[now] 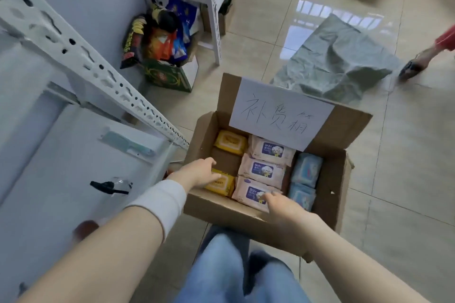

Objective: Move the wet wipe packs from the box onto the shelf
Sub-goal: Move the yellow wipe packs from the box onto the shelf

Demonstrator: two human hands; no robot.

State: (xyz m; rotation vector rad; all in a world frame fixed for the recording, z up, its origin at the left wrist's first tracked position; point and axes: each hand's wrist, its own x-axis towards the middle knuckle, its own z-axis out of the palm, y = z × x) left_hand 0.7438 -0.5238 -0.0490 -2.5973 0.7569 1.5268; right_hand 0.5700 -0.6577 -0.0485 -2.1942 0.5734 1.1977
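Down on the tiled floor, the head view shows an open cardboard box (221, 214) just in front of the person's jeans-clad legs (221, 268). A white paper label (280, 115) with handwritten characters lies on its far flap.

The wet wipe packs all sit inside the box, in three columns. Two yellow packs are on the left, the farther one (230, 141) apart from the nearer one (220, 183), with bare cardboard between them. Three pink packs (262, 170) fill the middle, touching end to end. Two blue packs (307, 170) stand on the right.

The left hand (197, 173) rests on the nearer yellow pack. Its fingers (209, 162) reach fairly straight over the pack's far edge and the thumb lies on top, so no closed grip shows. A white band (160, 202) wraps that forearm.

The right hand (285, 206) is on the near end of the nearest pink pack (251, 193). Its fingers (270, 195) bend down onto the wrapper, and I cannot tell whether they grip it.

To the left stands the white metal shelf (61, 216) with its slotted post (98, 69). A teal packaged item (128, 144) and a black-and-clear item (110, 186) lie on the board. Beyond the box a crumpled grey-green bag (337, 61) lies on the floor, with another person's foot (413, 66) just beside it. Snack bags (157, 39) stand near a second shelf.
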